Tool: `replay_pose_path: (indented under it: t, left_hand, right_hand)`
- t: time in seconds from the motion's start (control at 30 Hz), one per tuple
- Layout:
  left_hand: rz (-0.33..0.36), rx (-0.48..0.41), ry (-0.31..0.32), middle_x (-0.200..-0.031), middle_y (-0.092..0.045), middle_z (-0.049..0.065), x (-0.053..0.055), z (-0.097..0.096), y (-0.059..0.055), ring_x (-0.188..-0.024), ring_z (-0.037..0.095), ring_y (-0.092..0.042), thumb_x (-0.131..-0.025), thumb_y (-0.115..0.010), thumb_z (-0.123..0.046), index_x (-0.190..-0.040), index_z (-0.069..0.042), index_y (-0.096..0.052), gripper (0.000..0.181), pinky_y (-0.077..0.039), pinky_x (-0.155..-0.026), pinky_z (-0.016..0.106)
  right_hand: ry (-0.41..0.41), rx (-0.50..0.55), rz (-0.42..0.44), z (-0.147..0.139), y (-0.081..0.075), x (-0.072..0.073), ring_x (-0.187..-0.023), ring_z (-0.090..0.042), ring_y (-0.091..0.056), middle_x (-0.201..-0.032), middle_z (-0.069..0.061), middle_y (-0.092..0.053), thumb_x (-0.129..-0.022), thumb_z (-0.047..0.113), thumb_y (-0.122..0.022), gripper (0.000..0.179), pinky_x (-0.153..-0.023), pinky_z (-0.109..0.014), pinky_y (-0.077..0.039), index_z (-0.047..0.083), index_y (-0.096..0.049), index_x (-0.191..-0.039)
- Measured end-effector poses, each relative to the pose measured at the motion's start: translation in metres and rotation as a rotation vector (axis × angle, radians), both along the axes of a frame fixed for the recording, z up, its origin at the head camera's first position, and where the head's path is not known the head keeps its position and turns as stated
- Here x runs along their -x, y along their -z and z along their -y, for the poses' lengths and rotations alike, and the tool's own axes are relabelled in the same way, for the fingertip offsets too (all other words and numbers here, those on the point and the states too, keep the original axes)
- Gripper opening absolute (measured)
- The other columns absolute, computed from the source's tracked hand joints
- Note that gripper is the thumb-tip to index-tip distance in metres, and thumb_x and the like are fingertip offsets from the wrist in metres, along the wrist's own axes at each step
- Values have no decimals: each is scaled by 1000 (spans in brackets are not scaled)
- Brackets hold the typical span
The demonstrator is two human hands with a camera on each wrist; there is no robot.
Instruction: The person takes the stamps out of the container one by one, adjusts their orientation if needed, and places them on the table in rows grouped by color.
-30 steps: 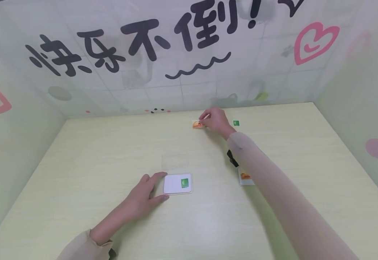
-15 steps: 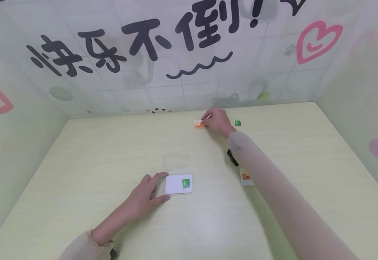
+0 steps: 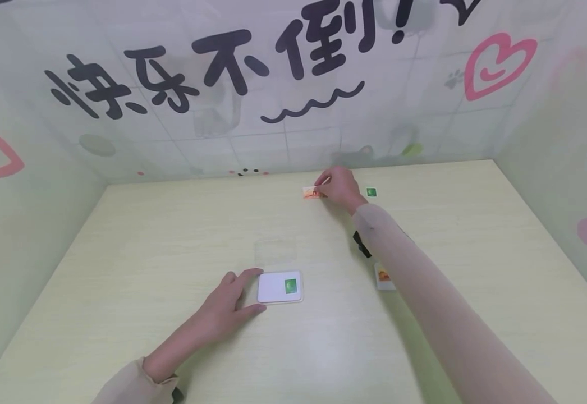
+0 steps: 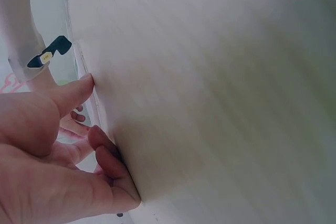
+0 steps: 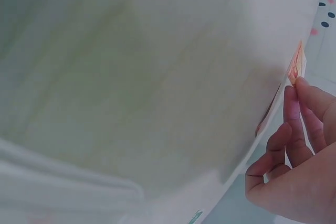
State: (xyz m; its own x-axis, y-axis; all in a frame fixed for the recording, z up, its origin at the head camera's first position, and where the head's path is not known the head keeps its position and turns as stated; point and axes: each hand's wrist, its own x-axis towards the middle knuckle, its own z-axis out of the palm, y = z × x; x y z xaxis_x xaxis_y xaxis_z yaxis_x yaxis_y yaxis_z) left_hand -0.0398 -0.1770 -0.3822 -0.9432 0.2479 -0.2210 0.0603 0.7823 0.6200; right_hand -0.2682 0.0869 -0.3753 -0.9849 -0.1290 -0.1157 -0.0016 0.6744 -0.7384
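At the far edge of the table, my right hand [image 3: 339,188] pinches an orange-and-white stamp [image 3: 310,193] between thumb and index finger. In the right wrist view that stamp [image 5: 297,66] stands tilted up, with another orange piece [image 5: 269,109] low beside the hand. My left hand [image 3: 223,306] holds the left end of a flat white case [image 3: 270,287], index finger at its upper corner and thumb at its lower one. On the case's right part lies a green stamp [image 3: 290,286]. The left wrist view shows the fingers [image 4: 73,95] low against the tabletop.
A small green stamp [image 3: 371,192] lies right of my right hand. Another white case [image 3: 385,284] with an orange stamp is partly hidden under the right sleeve. Beyond the held case lies a clear, thin rectangular lid [image 3: 275,251]. A printed wall [image 3: 293,148] closes off the back.
The head view has drifted slightly, so things appear a little further right. Both hands keep their places, and the orange stamp at the right fingertips looks paler.
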Motion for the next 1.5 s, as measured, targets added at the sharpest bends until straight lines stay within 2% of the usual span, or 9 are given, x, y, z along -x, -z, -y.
replay_pose_path:
  t: [0.2, 0.5, 0.8, 0.93, 1.13, 1.5]
  left_hand:
    - [1, -8, 4, -96, -44, 7, -1, -1, -2, -76, 18, -38, -94, -81, -23, -153, -13, -50, 68, -36, -62, 28]
    - [-2, -11, 0, -96, -44, 7, -1, -1, -2, -75, 18, -39, -94, -82, -23, -153, -12, -51, 68, -35, -62, 27]
    - [-1, 8, -10, -95, -45, 7, -1, -2, -1, -75, 18, -40, -94, -81, -20, -154, -12, -51, 67, -36, -61, 26]
    - [-4, 7, -6, -95, -45, 7, -2, -2, -2, -74, 18, -39, -94, -81, -21, -153, -12, -51, 67, -36, -61, 26]
    - [-1, -8, -1, -95, -44, 7, -2, -3, -3, -74, 18, -38, -94, -81, -24, -154, -12, -50, 68, -35, -60, 27]
    - [3, -3, -4, -95, -44, 7, -2, -3, -4, -74, 18, -39, -95, -81, -22, -154, -13, -50, 67, -36, -61, 27]
  right_hand:
    - [8, -4, 8, 0, 1, 2, -94, -23, -64, -109, -13, -75, -102, 15, -71, 16, -80, -32, -49, 4, -79, -111]
    - [16, -16, 3, 2, 2, 3, -97, -25, -67, -107, -13, -77, -101, 15, -72, 16, -90, -40, -51, 4, -79, -110]
    - [26, -30, -6, 1, 4, 3, -97, -24, -65, -106, -11, -76, -100, 17, -73, 15, -89, -40, -49, 7, -79, -110]
    - [22, -37, -21, 2, 4, 5, -97, -25, -65, -105, -11, -76, -100, 17, -73, 16, -92, -43, -49, 7, -79, -111]
    - [30, -52, -12, 2, 1, 5, -97, -25, -67, -108, -11, -77, -100, 18, -73, 18, -99, -46, -46, 8, -78, -115]
    - [41, -46, 12, 1, -5, 2, -102, -26, -64, -117, -10, -72, -102, 19, -72, 18, -96, -45, -48, 8, -77, -115]
